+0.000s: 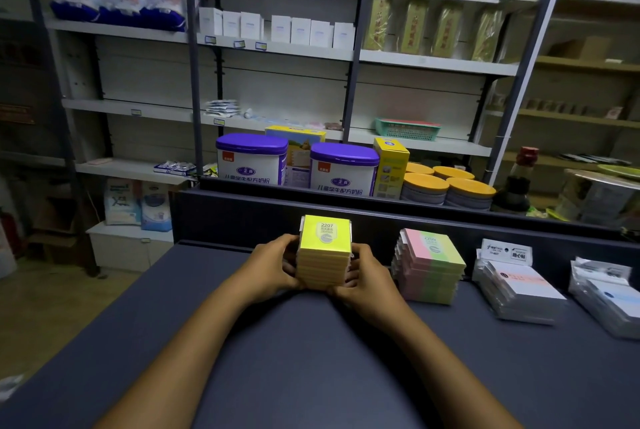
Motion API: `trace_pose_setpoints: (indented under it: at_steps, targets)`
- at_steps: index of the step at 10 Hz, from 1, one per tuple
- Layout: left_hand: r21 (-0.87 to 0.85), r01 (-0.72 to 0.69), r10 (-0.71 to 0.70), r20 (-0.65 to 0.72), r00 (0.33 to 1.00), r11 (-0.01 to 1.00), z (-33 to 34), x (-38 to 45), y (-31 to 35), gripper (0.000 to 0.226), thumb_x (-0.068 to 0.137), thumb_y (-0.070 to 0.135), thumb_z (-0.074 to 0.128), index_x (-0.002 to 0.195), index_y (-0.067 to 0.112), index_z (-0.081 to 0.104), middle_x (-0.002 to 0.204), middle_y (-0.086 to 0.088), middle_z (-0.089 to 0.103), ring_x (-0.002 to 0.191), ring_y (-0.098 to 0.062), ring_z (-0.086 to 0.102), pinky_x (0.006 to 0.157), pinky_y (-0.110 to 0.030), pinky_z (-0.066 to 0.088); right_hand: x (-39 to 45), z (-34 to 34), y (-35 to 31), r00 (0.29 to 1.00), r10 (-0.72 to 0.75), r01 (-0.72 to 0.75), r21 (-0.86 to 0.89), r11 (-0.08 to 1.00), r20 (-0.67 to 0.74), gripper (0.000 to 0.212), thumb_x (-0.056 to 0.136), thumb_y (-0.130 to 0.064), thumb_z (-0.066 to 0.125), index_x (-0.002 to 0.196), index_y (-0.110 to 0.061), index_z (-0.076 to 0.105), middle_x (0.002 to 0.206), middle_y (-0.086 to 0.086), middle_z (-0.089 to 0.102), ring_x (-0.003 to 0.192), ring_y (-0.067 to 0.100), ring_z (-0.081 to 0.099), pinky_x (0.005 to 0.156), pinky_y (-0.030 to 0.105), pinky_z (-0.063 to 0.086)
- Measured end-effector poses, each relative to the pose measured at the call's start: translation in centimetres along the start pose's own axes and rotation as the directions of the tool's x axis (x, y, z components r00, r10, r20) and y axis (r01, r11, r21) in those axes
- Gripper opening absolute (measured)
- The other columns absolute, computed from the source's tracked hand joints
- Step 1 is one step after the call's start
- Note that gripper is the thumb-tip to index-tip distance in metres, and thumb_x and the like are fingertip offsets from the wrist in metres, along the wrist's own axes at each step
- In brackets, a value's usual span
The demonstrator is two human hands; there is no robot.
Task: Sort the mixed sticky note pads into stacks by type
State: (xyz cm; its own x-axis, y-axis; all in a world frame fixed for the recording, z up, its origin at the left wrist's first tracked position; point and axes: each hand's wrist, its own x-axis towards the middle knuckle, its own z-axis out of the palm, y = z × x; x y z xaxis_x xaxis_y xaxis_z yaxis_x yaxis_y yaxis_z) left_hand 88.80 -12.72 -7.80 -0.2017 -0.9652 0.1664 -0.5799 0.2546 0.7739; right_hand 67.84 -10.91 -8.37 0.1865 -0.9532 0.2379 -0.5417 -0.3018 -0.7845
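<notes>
Hands: left hand [273, 264] and right hand [363, 276] are squeezing the yellow stack [323, 255] on the bench [311, 359] | Right of it: pink-green stack [429, 266], two clear-pack piles [519, 286] are sitting sorted | Left: likely nearly finished

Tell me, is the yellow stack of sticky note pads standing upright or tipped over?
Upright. The yellow stack stands straight on the table, with the left hand and right hand gripping its sides.
</notes>
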Motion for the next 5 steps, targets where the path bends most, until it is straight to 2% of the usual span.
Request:
trace_pose_setpoints:
  at_steps: [2,3,4,5]
  targets:
    - [0.000,0.018,-0.018,0.005,1.000,1.000,0.2,-0.1,0.3,0.084,0.068,0.004,0.084,0.141,0.020,0.045,0.105,0.000,0.070,0.084,-0.010,0.070,0.074,-0.023,0.058,-0.2,0.1,-0.5,1.000,0.006,-0.006,-0.012,1.000,0.003,0.073,0.077,-0.002,0.078,0.138,-0.009,0.038,0.099,-0.011,0.058,0.074,-0.004,0.063,0.063,0.009,0.049]
    - [-0.022,0.028,-0.028,0.000,1.000,0.999,0.1,0.0,0.3,0.088,0.069,0.000,0.083,0.144,0.018,0.041,0.108,-0.001,0.068,0.085,-0.009,0.069,0.073,-0.020,0.056,-0.4,0.3,-0.6,1.000,0.024,-0.024,-0.003,1.000,-0.002,0.075,0.077,-0.002,0.078,0.139,-0.009,0.037,0.100,-0.012,0.057,0.077,-0.003,0.063,0.063,0.008,0.049]
    - [-0.071,0.108,-0.108,0.006,0.994,0.992,0.4,-0.8,0.8,0.097,0.069,-0.003,0.083,0.149,0.013,0.032,0.121,-0.010,0.064,0.099,-0.018,0.068,0.083,-0.027,0.055,-1.3,-0.1,-1.0,0.997,0.075,-0.075,0.020,0.997,0.009,0.080,0.077,-0.003,0.080,0.142,-0.009,0.034,0.106,-0.009,0.059,0.087,0.000,0.065,0.072,0.012,0.054]
    - [-0.053,0.160,-0.163,-0.061,0.985,0.986,0.3,-2.1,0.9,0.095,0.071,0.003,0.084,0.150,0.008,0.031,0.130,-0.014,0.059,0.114,-0.025,0.061,0.097,-0.035,0.051,-2.9,-0.1,-1.5,0.993,0.114,-0.114,-0.012,0.993,0.006,0.088,0.078,-0.015,0.083,0.148,-0.013,0.029,0.136,0.006,0.051,0.115,0.013,0.059,0.097,0.027,0.052]
